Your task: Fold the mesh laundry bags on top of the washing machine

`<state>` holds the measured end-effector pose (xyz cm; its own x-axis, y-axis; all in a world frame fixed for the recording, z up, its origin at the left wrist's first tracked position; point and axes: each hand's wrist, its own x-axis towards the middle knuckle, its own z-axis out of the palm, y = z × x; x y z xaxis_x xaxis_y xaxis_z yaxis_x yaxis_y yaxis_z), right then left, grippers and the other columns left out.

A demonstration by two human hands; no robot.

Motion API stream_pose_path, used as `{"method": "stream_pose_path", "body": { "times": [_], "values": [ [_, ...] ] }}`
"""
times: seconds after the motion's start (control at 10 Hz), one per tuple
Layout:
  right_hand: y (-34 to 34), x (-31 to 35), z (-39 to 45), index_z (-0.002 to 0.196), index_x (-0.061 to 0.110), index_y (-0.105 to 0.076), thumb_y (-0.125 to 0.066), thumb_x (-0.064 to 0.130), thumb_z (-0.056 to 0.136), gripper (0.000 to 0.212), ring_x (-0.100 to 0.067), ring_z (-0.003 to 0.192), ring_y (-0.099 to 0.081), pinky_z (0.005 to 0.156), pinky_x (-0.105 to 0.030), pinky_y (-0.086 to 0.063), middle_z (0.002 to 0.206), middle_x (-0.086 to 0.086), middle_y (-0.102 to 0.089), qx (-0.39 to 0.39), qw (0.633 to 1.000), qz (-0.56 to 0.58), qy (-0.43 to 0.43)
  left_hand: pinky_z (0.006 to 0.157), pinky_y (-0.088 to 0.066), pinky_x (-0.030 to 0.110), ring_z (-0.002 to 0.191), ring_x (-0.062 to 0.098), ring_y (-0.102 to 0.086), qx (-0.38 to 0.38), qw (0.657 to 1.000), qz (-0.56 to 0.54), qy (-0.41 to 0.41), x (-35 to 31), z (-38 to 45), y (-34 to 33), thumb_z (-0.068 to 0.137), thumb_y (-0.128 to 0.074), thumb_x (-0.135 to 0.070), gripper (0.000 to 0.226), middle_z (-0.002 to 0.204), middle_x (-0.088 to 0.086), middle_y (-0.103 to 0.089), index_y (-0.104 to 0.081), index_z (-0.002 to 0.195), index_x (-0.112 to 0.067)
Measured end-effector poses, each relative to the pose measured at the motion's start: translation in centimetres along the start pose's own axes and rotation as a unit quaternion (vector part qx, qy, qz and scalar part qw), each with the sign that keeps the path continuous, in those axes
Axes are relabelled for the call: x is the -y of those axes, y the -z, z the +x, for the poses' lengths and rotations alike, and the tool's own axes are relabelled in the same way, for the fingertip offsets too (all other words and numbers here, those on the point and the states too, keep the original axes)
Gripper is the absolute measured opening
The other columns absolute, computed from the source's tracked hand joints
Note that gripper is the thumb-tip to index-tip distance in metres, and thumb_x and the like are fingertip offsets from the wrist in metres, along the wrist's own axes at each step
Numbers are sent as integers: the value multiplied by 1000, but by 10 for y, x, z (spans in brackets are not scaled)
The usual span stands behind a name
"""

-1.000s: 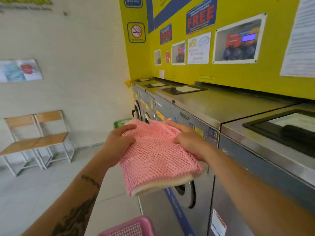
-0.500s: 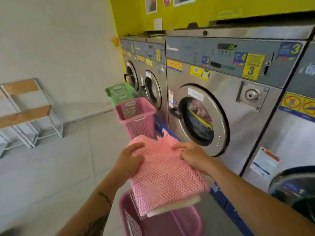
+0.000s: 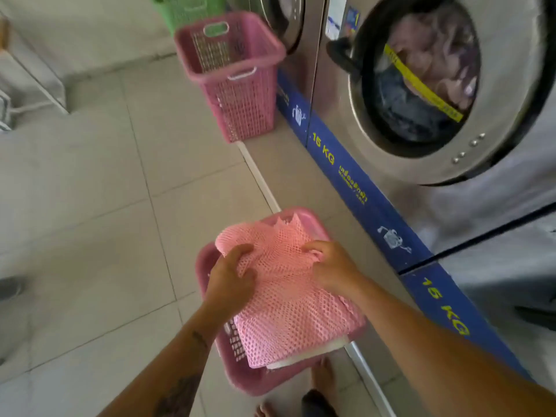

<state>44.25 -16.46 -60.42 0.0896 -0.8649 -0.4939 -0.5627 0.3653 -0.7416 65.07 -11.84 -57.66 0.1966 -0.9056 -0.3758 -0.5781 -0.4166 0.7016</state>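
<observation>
A folded stack of pink mesh laundry bags (image 3: pixel 288 308) with a white layer underneath sits low over a pink basket (image 3: pixel 258 380) on the floor. My left hand (image 3: pixel 231 281) grips the stack's left edge, fingers curled into the mesh. My right hand (image 3: pixel 331 266) grips the right edge, fingers curled on the fabric. The washing machine (image 3: pixel 451 94) stands to the right with its round door shut and laundry behind the glass; its top is out of view.
A second, taller pink basket (image 3: pixel 237 79) stands further along the machines, a green basket (image 3: pixel 186 10) behind it. A blue plinth (image 3: pixel 355 182) runs along the machines' base. A white curb edges the tiled floor (image 3: pixel 90 206). My bare feet show below the basket.
The view has swung down from the machine tops to the floor. Both hands have lowered the folded pink stack down over the pink basket, still gripping it.
</observation>
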Motion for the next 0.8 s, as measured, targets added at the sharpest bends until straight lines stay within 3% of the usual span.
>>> {"method": "stream_pose_path", "body": {
  "times": [0.1,0.2,0.3,0.4,0.5,0.6,0.7,0.8],
  "values": [
    [-30,-50,39,124,14,-64,-47,-17,71,63,-24,114,-64,58,-22,-49,138,-6,-57,37,998,-6,-49,47,-48,11,78,7,-58,34,999,19,17,46,36,-44,91,-57,-10,43,126,3,-51,-53,127,-32],
    [-69,-116,87,127,16,-61,-46,-14,73,64,-19,79,-69,38,-18,-38,142,-11,-53,76,992,-11,-102,43,-45,10,77,10,-62,84,995,35,44,110,79,-102,91,-59,-11,44,131,6,-51,-54,129,-30],
    [-96,-158,121,127,19,-60,-46,-13,73,64,-18,77,-69,35,-18,-36,145,-13,-50,96,989,-25,-112,41,-43,8,77,10,-60,106,991,42,64,148,105,-138,92,-58,-10,45,133,8,-49,-52,132,-28],
    [-130,-203,162,131,23,-55,-47,-14,77,66,-22,88,-69,36,-20,-39,150,-13,-41,111,986,-57,-107,53,-47,11,104,19,-56,117,986,86,79,191,144,-173,94,-55,-15,48,142,9,-44,-44,138,-31],
    [-148,-228,187,141,30,-45,-50,-7,82,70,-29,114,-60,48,-17,-45,155,-12,-29,104,985,-106,-87,86,-53,29,130,30,-44,159,975,124,95,215,165,-189,94,-57,-23,59,153,11,-31,-31,147,-30],
    [-158,-252,208,149,43,-21,-60,18,83,81,-33,138,-37,86,-26,-47,158,-10,-18,140,965,-194,-104,88,-54,36,131,33,-46,167,966,143,134,238,179,-200,89,-62,-26,63,152,12,-35,-36,146,-25],
    [-155,-256,204,148,45,-20,-61,26,79,83,-34,137,-39,90,-32,-46,160,-8,-19,158,959,-202,-123,61,-47,18,106,20,-59,121,978,113,130,232,174,-199,86,-63,-21,50,140,9,-53,-51,135,-22],
    [-136,-236,183,141,33,-41,-55,23,74,69,-26,114,-60,80,-31,-55,146,-10,-45,132,974,-154,-99,46,-40,10,72,3,-58,108,984,95,108,199,152,-184,90,-57,-13,34,121,3,-63,-60,124,-19]
  ]
}}
